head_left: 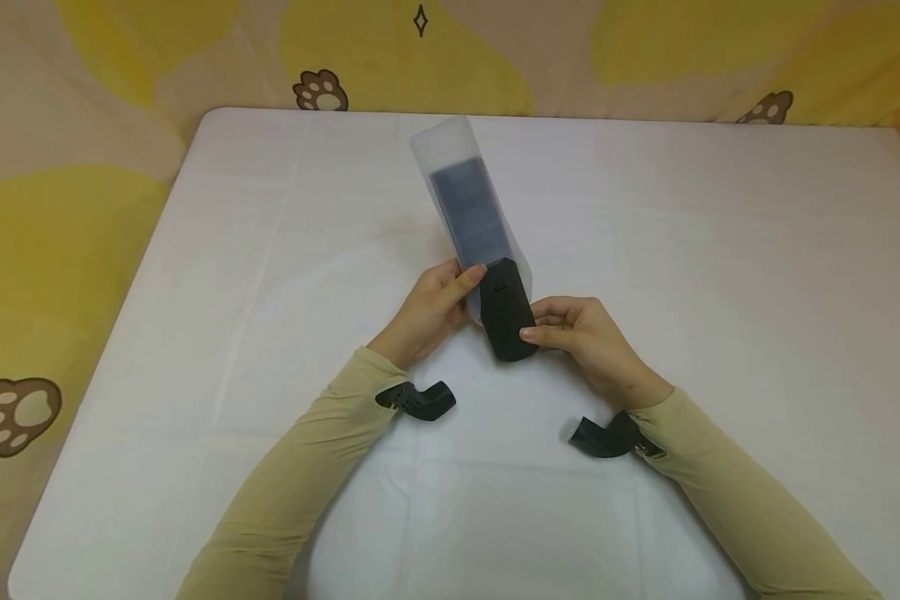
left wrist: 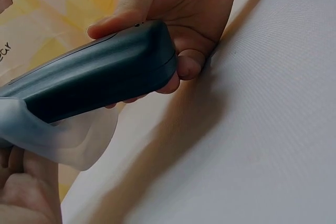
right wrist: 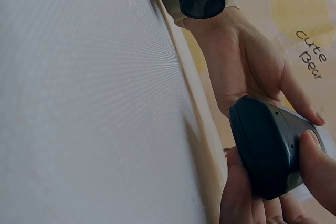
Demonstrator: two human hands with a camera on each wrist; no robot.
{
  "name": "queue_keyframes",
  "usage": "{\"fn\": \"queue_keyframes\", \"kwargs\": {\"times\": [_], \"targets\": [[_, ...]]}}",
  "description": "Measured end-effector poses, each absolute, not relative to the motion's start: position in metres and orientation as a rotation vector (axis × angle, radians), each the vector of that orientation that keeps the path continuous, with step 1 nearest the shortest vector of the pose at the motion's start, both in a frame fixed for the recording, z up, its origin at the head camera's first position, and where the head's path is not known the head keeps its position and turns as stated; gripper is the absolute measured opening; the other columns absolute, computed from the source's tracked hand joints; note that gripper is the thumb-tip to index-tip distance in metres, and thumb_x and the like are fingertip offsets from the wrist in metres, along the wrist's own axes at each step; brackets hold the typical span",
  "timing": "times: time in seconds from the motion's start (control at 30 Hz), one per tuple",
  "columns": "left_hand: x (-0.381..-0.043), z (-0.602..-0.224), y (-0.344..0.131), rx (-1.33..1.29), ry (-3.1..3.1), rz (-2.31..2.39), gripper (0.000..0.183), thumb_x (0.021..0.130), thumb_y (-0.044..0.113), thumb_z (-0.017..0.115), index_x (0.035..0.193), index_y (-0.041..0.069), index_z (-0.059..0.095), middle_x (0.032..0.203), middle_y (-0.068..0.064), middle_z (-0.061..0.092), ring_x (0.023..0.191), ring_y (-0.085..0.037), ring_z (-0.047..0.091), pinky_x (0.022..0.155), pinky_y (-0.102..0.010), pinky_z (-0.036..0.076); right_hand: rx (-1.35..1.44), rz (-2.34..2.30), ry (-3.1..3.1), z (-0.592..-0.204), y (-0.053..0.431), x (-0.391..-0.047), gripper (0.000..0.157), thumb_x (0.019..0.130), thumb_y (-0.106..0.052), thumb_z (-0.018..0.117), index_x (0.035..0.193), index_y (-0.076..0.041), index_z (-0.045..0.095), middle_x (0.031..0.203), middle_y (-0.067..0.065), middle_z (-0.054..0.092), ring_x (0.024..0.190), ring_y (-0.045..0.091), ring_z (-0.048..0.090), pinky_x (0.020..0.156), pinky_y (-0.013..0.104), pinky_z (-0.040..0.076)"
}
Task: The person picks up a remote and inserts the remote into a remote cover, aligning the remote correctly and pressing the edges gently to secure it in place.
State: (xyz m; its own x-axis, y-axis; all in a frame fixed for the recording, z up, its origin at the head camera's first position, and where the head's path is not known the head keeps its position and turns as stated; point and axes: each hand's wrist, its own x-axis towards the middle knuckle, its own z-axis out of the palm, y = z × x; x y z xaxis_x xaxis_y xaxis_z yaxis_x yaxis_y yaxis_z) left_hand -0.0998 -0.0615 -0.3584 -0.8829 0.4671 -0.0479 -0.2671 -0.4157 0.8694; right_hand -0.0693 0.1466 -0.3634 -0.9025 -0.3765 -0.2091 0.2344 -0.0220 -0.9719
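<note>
A black remote control (head_left: 507, 321) lies back side up, its near end sticking out of a clear plastic sleeve (head_left: 444, 143). The rest of its dark body shows through the sleeve's wall. My left hand (head_left: 429, 310) grips the sleeve around its mouth, thumb on top and fingers underneath. At the near end, my right hand (head_left: 591, 340) pinches the bare part of the remote between thumb and fingers. The left wrist view shows the sleeve's flared, loose lip (left wrist: 86, 140) hanging below the remote. Both things are held up over the white table.
The white table (head_left: 720, 250) spreads out on all sides, its far edge against a yellow patterned cloth (head_left: 555, 58). Black wrist-worn pieces, one at the left cuff (head_left: 427, 402) and one at the right cuff (head_left: 603, 437), jut inward over the table.
</note>
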Motion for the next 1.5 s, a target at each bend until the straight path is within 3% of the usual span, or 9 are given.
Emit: {"fn": "queue_keyframes", "kwargs": {"times": [0.27,0.47,0.6,0.87,1.03,1.1,1.2,1.33,1.5], "targets": [[-0.101,-0.3645,-0.0614,0.296,1.365,2.305,0.053,0.092,0.029,0.061,0.12,-0.013,0.045,0.101,-0.001,0.063,0.098,-0.011,0.058,0.086,-0.025,0.048,-0.136,-1.973,1.846,-0.3637,0.1468,-0.0691,0.019,0.083,0.007,0.063,0.101,0.014,0.06,0.085,0.002,0.07,0.081,0.013,0.066,0.072,0.025,0.054],[-0.0998,-0.3639,-0.06,0.283,1.387,2.29,0.027,0.1,0.014,0.048,0.114,-0.009,0.049,0.097,-0.001,0.064,0.094,-0.011,0.058,0.081,-0.023,0.049,-0.143,-1.984,1.847,-0.3642,0.1471,-0.069,0.018,0.083,0.007,0.063,0.1,0.012,0.062,0.085,0.003,0.07,0.081,0.013,0.066,0.072,0.025,0.054],[-0.0996,-0.3636,-0.0597,0.284,1.398,2.276,0.026,0.1,0.011,0.046,0.115,-0.01,0.048,0.099,-0.001,0.063,0.096,-0.01,0.057,0.083,-0.023,0.048,-0.151,-1.999,1.842,-0.3641,0.1467,-0.0689,0.016,0.083,0.007,0.063,0.099,0.008,0.064,0.086,0.003,0.07,0.081,0.013,0.066,0.072,0.025,0.054],[-0.1001,-0.3651,-0.0596,0.301,1.406,2.248,0.046,0.099,0.018,0.05,0.126,-0.017,0.041,0.107,-0.004,0.061,0.103,-0.012,0.056,0.091,-0.027,0.046,-0.135,-1.984,1.85,-0.3647,0.1468,-0.0694,0.02,0.083,0.007,0.063,0.102,0.012,0.061,0.087,0.003,0.07,0.082,0.014,0.066,0.072,0.026,0.055],[-0.1001,-0.366,-0.0591,0.303,1.392,2.239,0.074,0.088,0.038,0.063,0.13,-0.017,0.038,0.113,-0.009,0.058,0.105,-0.013,0.056,0.092,-0.028,0.045,-0.135,-1.994,1.838,-0.3643,0.1464,-0.0692,0.021,0.083,0.008,0.063,0.104,0.012,0.061,0.088,0.003,0.07,0.082,0.013,0.066,0.072,0.026,0.055],[-0.0998,-0.3659,-0.0591,0.296,1.392,2.235,0.077,0.086,0.04,0.065,0.13,-0.017,0.038,0.112,-0.009,0.058,0.104,-0.013,0.056,0.091,-0.027,0.046,-0.132,-2.001,1.83,-0.3642,0.1462,-0.0691,0.021,0.083,0.008,0.063,0.103,0.011,0.062,0.087,0.004,0.07,0.082,0.014,0.066,0.072,0.026,0.055],[-0.0999,-0.3657,-0.0595,0.287,1.394,2.228,0.069,0.09,0.035,0.062,0.129,-0.017,0.039,0.111,-0.008,0.059,0.102,-0.012,0.057,0.09,-0.027,0.047,-0.125,-2.009,1.823,-0.364,0.1457,-0.0689,0.019,0.083,0.008,0.063,0.102,0.01,0.063,0.087,0.004,0.07,0.082,0.013,0.066,0.072,0.026,0.055],[-0.0999,-0.3633,-0.0599,0.263,1.424,2.207,0.044,0.1,0.017,0.048,0.126,-0.018,0.041,0.105,-0.005,0.062,0.097,-0.011,0.059,0.087,-0.026,0.049,-0.12,-2.014,1.833,-0.3641,0.145,-0.0688,0.018,0.083,0.007,0.063,0.101,0.01,0.063,0.086,0.003,0.07,0.081,0.013,0.066,0.071,0.026,0.055],[-0.1001,-0.3605,-0.059,0.191,1.494,2.171,0.018,0.101,0.004,0.04,0.104,-0.008,0.053,0.081,0.003,0.061,0.075,-0.005,0.057,0.072,-0.018,0.048,-0.113,-2.019,1.849,-0.365,0.1448,-0.0687,0.019,0.082,0.008,0.064,0.101,0.01,0.064,0.085,0.003,0.071,0.08,0.014,0.067,0.07,0.027,0.055]]}}
